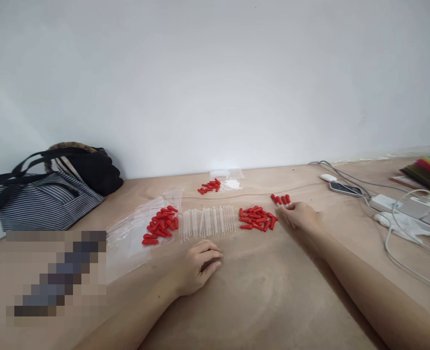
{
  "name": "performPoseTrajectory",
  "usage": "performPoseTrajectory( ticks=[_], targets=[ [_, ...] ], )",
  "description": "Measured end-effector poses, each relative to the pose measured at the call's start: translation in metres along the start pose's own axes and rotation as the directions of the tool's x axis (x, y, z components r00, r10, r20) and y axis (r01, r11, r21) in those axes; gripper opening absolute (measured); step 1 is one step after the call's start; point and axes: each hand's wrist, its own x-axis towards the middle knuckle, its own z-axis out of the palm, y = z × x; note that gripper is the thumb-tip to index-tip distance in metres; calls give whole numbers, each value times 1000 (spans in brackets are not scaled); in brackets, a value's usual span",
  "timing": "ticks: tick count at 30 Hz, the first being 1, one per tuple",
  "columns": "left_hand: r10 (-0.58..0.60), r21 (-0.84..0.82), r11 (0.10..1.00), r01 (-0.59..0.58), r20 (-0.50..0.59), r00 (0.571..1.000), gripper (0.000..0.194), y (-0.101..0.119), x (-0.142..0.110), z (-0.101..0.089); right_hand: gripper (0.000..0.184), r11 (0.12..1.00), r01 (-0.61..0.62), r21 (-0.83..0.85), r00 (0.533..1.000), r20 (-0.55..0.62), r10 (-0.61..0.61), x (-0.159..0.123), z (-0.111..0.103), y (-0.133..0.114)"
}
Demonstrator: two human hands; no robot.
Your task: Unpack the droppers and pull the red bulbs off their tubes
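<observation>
My right hand point(304, 216) is at the right of the table, its fingers pinched on a dropper among a small row of red-capped droppers point(283, 199). Their clear tubes are partly covered by the fingers. My left hand point(202, 266) rests on the table, fingers loosely bent, thumb apart, nothing in it. Just beyond it lies a row of clear glass dropper tubes point(207, 222), side by side. Loose red rubber bulbs point(256, 217) form a pile between that row and my right hand. More red bulbs point(162, 224) lie on a clear plastic bag point(127, 240) at the left.
Near the wall, another small group of red bulbs point(210, 185) sits by a clear bag point(225, 174). A striped bag point(50, 199) stands at the left. On the right are a phone-like device point(345, 189), cables, a white power strip point(415, 211) and colourful sheets point(429, 172).
</observation>
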Motion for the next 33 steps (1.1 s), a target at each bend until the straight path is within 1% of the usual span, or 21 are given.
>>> performPoseTrajectory(
  ticks=[1,3,4,6,7,8,10,12,14,16,18,20,21,22,23,24,25,26,27,30,33],
  targets=[
    [-4,2,1000,4,-1,1000,17,0,0,0,41,999,3,43,1000,-9,-3,-2,-1,-2],
    [-6,3,1000,6,-3,1000,17,0,-1,0,44,975,46,216,999,-14,-44,-10,0,-9],
    [-6,4,1000,6,-3,1000,17,0,-1,0,44,937,88,338,996,-3,-93,-17,2,-14],
    [-9,6,1000,9,-8,1000,17,0,0,1,44,785,155,599,969,62,-239,-35,7,-27],
    [-11,13,1000,12,-24,1000,17,0,1,2,43,692,168,702,935,108,-337,-46,11,-35],
    [-15,26,1000,17,-50,999,18,1,3,3,40,605,149,782,889,162,-428,-58,16,-42],
    [-14,70,997,23,-134,991,21,2,7,6,37,489,79,869,815,227,-534,-83,26,-56],
    [12,129,992,16,-216,976,23,5,12,9,36,431,6,902,741,285,-608,-103,37,-66],
    [67,185,983,-18,-260,963,20,7,15,12,34,383,-51,922,696,308,-648,-116,46,-71],
    [122,238,970,-52,-288,950,17,8,16,14,33,374,-52,926,681,307,-665,-120,51,-70],
    [151,294,954,-60,-299,942,19,8,14,14,31,414,14,910,695,289,-658,-116,52,-64],
    [161,356,933,-53,-281,946,19,5,10,11,29,480,179,859,714,223,-664,-108,50,-56],
    [169,384,921,-58,-260,951,18,3,7,10,27,507,307,805,704,167,-691,-105,48,-52],
    [178,409,910,-67,-239,955,17,1,5,9,24,523,453,722,675,106,-731,-102,45,-49],
    [185,429,900,-75,-220,958,17,0,4,8,20,521,593,613,629,51,-776,-100,43,-46],
    [188,442,894,-80,-206,960,17,-2,4,8,17,505,706,496,578,9,-816,-99,41,-45],
    [183,450,890,-78,-195,964,17,-3,4,8,14,487,781,390,537,-22,-843,-100,40,-45],
    [175,455,888,-71,-189,966,17,-4,5,9,13,476,823,310,513,-46,-857,-101,40,-46],
    [167,459,886,-66,-184,969,17,-4,7,11,12,470,844,259,501,-66,-863,-103,40,-47],
    [172,476,876,-82,-148,974,18,-3,13,16,11,444,873,200,470,-107,-876,-108,45,-53],
    [191,521,846,-109,-107,976,21,1,17,17,10,403,905,139,421,-149,-894,-111,51,-56]
  ],
)
